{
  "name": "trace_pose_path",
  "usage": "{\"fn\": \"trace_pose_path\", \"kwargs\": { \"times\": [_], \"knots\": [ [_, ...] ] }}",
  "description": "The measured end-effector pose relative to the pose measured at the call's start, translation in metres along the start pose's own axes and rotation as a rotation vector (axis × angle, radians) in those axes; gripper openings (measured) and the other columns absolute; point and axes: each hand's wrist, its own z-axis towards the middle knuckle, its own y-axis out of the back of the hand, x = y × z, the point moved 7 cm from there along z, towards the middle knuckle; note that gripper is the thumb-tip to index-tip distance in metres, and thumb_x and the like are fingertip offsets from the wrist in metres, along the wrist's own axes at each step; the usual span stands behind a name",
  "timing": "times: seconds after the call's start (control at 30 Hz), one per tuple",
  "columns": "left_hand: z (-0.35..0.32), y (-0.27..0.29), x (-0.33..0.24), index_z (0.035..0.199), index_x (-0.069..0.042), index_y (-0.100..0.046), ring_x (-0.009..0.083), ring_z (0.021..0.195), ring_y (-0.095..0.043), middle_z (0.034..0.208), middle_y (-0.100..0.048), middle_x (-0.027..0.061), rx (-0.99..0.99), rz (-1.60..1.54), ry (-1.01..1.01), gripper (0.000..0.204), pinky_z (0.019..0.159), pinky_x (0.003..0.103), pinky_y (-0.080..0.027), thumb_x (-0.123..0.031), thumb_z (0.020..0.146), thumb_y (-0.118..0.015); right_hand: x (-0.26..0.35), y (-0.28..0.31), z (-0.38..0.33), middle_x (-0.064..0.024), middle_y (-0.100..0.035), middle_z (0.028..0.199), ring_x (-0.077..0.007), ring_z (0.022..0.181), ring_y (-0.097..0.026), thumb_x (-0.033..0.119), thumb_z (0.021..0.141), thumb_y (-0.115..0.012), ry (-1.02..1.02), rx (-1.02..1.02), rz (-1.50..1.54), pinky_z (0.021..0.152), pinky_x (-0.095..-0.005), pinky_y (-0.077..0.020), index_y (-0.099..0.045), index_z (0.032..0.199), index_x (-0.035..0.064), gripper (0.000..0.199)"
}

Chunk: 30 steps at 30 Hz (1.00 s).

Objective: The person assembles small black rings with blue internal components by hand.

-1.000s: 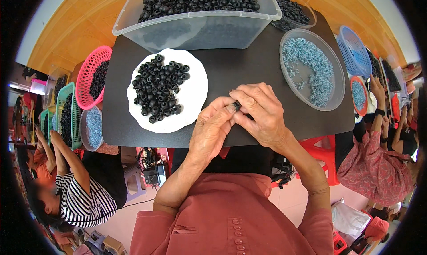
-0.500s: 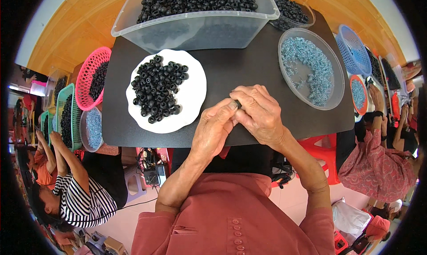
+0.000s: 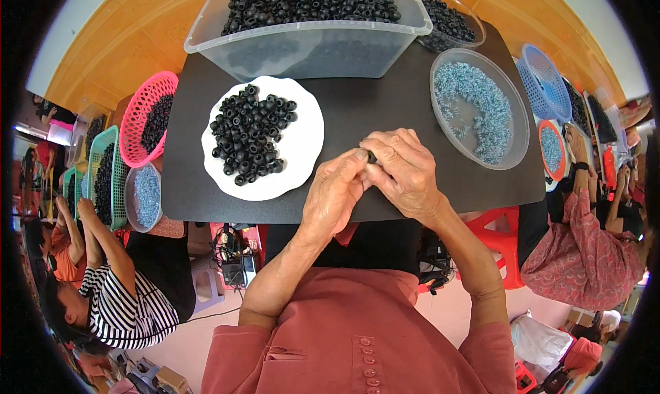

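My left hand [image 3: 337,190] and my right hand [image 3: 402,173] meet above the near edge of the dark table. Between their fingertips is a small black ring-shaped part [image 3: 372,158], pinched from both sides and mostly covered by the fingers. Whether a second piece is in my fingers cannot be made out. To the left of my hands, a white scalloped plate [image 3: 302,155] bears a heap of small hollow black parts [image 3: 249,134]. On the right is a round clear tub [image 3: 520,145] with many small pale-blue translucent pieces [image 3: 485,105].
A large clear bin [image 3: 309,50] of black parts stands at the table's far side, beside a round clear bowl [image 3: 474,40]. Coloured baskets, such as a pink one [image 3: 130,122], flank the table. Other people work at left and right. A red stool [image 3: 505,246] stands at right.
My hands stay together at the same spot with the black part between them; the fingers have shifted only slightly. The view has tilted a little.
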Motion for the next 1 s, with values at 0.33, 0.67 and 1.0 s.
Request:
{"fn": "trace_pose_path", "kwargs": {
  "times": [0.33, 0.67, 1.0],
  "knots": [
    [-0.006, 0.006, -0.002, 0.099, 0.003, -0.055, 0.0224, 0.085, -0.062, 0.092, -0.062, 0.0147, 0.030, 0.012, -0.060, 0.024, 0.081, 0.034, -0.049, -0.016, 0.096, -0.042, -0.043, 0.062, 0.040, -0.0095, -0.064, 0.087, -0.0158, 0.073, -0.060, 0.005, 0.077, -0.062, -0.374, -0.204, 0.077, 0.068, -0.0278, -0.0478, -0.062, 0.098, 0.0031, 0.021],
    [0.000, -0.004, 0.001, 0.099, 0.002, -0.053, 0.0208, 0.085, -0.060, 0.084, -0.062, 0.0137, 0.040, -0.025, 0.008, 0.020, 0.082, 0.033, -0.047, -0.015, 0.094, -0.044, -0.085, 0.097, 0.101, -0.0107, -0.066, 0.096, -0.0158, 0.088, -0.061, 0.013, 0.085, -0.061, -0.234, -0.381, -0.022, 0.077, -0.0288, -0.0472, -0.064, 0.100, 0.0023, 0.019],
    [-0.028, 0.002, -0.001, 0.098, 0.002, -0.054, 0.0184, 0.091, -0.056, 0.082, -0.060, 0.0093, 0.018, 0.179, -0.027, 0.020, 0.090, 0.033, -0.042, -0.011, 0.094, -0.039, 0.000, -0.060, 0.102, -0.0125, -0.061, 0.085, -0.0277, 0.072, -0.061, -0.001, 0.075, -0.060, -0.070, 0.297, 0.300, 0.065, -0.0353, -0.0489, -0.062, 0.095, 0.0022, 0.020]
  ]
}}
